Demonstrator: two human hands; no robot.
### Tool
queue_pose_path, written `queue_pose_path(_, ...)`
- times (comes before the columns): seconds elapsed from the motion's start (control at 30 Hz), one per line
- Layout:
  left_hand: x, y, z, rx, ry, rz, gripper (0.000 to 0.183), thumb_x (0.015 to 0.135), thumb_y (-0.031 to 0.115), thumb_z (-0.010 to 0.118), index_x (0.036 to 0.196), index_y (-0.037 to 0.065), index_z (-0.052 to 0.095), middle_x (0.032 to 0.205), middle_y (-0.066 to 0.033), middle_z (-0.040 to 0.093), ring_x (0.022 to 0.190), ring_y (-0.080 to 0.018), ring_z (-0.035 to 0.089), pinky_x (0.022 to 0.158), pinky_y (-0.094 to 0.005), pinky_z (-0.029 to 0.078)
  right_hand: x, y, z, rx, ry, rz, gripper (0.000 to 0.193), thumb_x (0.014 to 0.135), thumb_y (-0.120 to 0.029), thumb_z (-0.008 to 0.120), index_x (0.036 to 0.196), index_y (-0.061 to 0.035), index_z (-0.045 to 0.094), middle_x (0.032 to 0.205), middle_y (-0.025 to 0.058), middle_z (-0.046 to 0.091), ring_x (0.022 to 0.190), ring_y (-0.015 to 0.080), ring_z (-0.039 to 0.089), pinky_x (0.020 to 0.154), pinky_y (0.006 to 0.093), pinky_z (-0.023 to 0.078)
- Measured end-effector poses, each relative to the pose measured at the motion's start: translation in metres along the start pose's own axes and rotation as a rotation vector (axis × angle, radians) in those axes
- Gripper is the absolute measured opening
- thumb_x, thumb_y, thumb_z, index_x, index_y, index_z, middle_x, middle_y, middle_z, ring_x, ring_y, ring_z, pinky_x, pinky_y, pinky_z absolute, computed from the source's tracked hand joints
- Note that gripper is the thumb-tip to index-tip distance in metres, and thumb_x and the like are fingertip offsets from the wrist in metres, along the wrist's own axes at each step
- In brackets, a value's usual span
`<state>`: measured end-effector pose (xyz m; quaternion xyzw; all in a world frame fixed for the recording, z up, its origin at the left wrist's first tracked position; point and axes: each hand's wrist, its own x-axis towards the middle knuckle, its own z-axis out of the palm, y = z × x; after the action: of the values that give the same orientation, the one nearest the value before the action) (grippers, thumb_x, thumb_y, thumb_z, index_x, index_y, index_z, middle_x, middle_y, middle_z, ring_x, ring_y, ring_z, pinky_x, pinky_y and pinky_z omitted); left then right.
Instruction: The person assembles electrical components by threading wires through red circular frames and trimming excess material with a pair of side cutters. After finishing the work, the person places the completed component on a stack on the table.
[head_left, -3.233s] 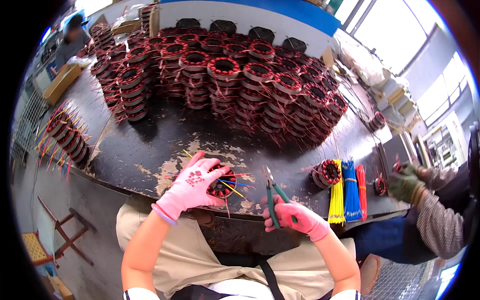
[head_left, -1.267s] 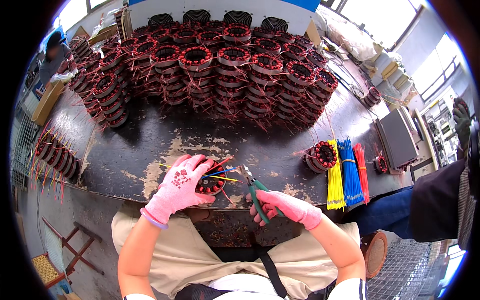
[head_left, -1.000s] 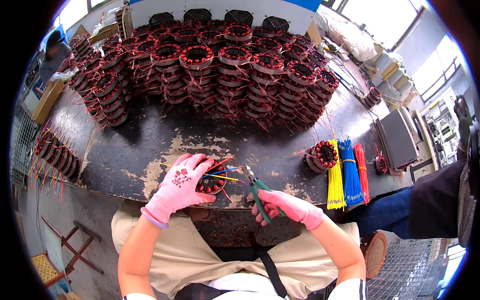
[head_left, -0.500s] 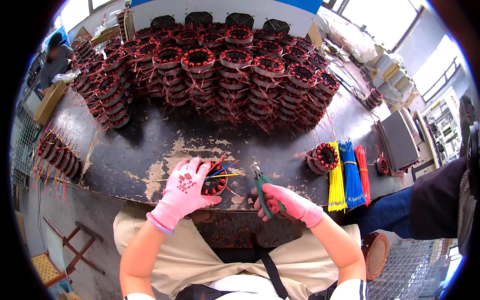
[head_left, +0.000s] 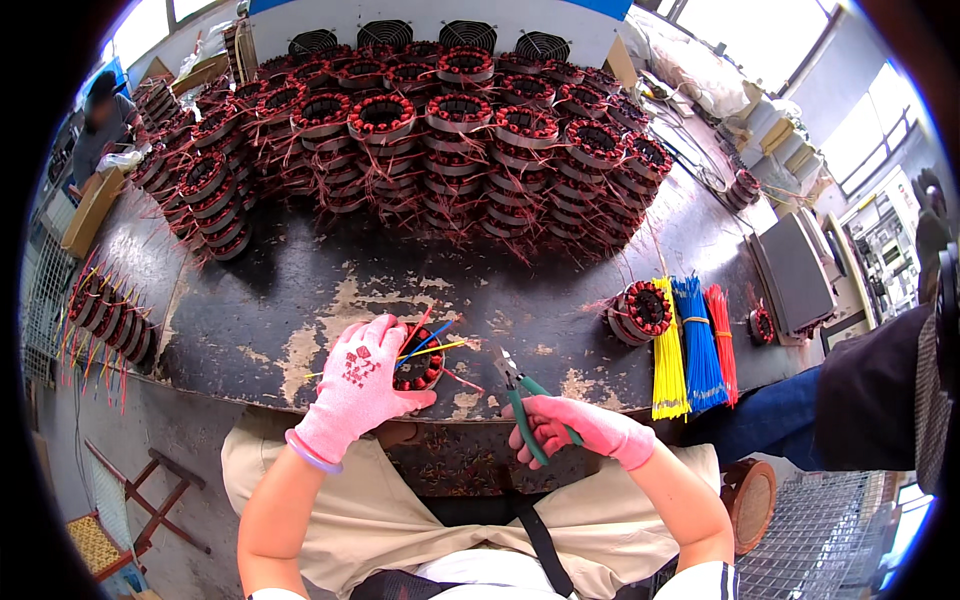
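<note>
My left hand [head_left: 358, 385], in a pink glove, is closed over the left side of a motor stator [head_left: 436, 371] lying at the table's front edge. The stator is a ring with red windings; the hand hides part of it. Blue [head_left: 428, 338], yellow and red wires stick out from beside my fingers. To the right, my right hand [head_left: 580, 424], also gloved in pink, holds green-handled cutting pliers [head_left: 530, 384]. Their handles are spread and the jaws point up and left, apart from the stator and its wires.
Tall stacks of wound stators [head_left: 461, 150] fill the back of the table [head_left: 260, 310]. On the right lie another stator stack [head_left: 638, 314] and yellow [head_left: 668, 360], blue [head_left: 703, 350] and red wire bundles [head_left: 721, 340]. A row of wired stators [head_left: 112, 318] lies far left. Another person [head_left: 100, 125] is at back left.
The plier handles have spread wider in my right hand, and its fingers have loosened. My left hand stays on the stator. The whole view has shifted slightly.
</note>
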<state>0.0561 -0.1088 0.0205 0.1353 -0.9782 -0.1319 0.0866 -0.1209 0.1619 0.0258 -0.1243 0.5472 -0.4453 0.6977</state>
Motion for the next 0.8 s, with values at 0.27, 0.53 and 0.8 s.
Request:
queue_pose_path(0.27,0.000,0.002,-0.001,0.007,-0.001,-0.003,0.090,0.064,0.055,0.088,0.129,-0.001,0.059,0.139,-0.0222,0.056,0.129,-0.0400,0.053,0.112,-0.0486,0.041,0.016,-0.016,0.007,-0.059,0.015,0.002,0.056,0.107,-0.045,0.045,0.142,-0.0018,0.050,0.113,0.0140,0.067,0.095,0.0225,0.070,0.086,0.0333,0.057)
queue_pose_path(0.53,0.000,0.001,0.000,0.014,0.008,-0.001,0.089,0.064,0.055,0.088,0.128,0.001,0.059,0.139,-0.0217,0.056,0.128,-0.0401,0.054,0.112,-0.0486,0.040,0.020,-0.024,0.017,-0.121,0.091,-0.076,0.053,0.105,-0.048,0.047,0.132,-0.0030,0.054,0.100,0.0098,0.066,0.083,0.0188,0.067,0.072,0.0316,0.056)
queue_pose_path(0.8,-0.002,0.020,-0.003,0.069,0.028,-0.123,0.085,0.066,0.060,0.085,0.121,0.000,0.061,0.125,-0.0199,0.059,0.114,-0.0376,0.060,0.101,-0.0471,0.046,0.022,-0.016,0.004,-0.013,0.064,-0.107,0.054,0.105,-0.050,0.048,0.132,-0.0041,0.054,0.101,0.0101,0.066,0.084,0.0200,0.067,0.074,0.0323,0.055)
